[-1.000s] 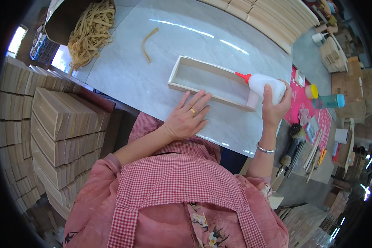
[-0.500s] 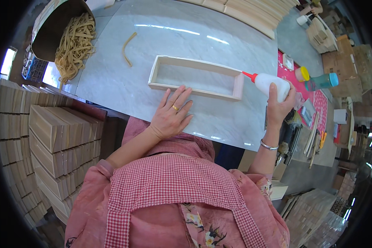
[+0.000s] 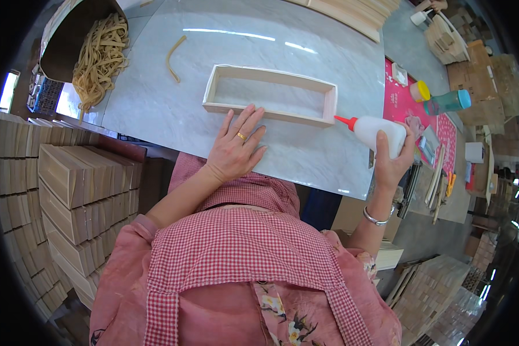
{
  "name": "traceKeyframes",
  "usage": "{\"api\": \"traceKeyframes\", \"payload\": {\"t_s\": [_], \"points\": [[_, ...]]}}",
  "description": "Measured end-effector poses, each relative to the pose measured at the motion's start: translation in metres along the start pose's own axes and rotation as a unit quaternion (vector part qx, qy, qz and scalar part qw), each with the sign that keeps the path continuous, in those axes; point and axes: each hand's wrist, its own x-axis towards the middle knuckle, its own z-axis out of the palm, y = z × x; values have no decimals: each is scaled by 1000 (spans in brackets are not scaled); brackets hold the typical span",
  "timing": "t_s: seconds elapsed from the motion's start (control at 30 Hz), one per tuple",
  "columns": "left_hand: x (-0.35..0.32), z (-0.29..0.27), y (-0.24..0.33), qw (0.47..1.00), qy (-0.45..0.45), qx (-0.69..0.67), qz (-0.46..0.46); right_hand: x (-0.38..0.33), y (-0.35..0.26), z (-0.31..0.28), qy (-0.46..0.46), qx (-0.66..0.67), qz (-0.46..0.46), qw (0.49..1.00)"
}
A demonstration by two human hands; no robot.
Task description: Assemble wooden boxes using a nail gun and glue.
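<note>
White and rounded, the squeeze bottle (image 3: 380,136) sat in the right hand (image 3: 394,165), thumb and fingers wrapped around it. Left of that grip, its red nozzle (image 3: 346,122) pointed at the near right corner of the wooden frame (image 3: 330,105); whether the tip touched, I could not tell. The left hand (image 3: 235,151), fingers loosely spread, rested its fingertips at the frame's near long side. Beyond that hand, to its left, a curved tan strip (image 3: 170,62) lay on the marbled tabletop (image 3: 311,158).
</note>
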Motion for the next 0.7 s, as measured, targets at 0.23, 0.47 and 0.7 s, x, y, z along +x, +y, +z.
{"api": "traceKeyframes", "payload": {"t_s": [0.23,0.47,0.7], "points": [[-9,8,-6,999,39,-5,27,-17,-29,22,-24,158,156,975],[-2,12,-8,1000,19,-17,7,-47,-86,122,-123,245,131,953],[-6,10,-10,999,-16,-26,-12,-50,-102,165,-168,237,68,954]]}}
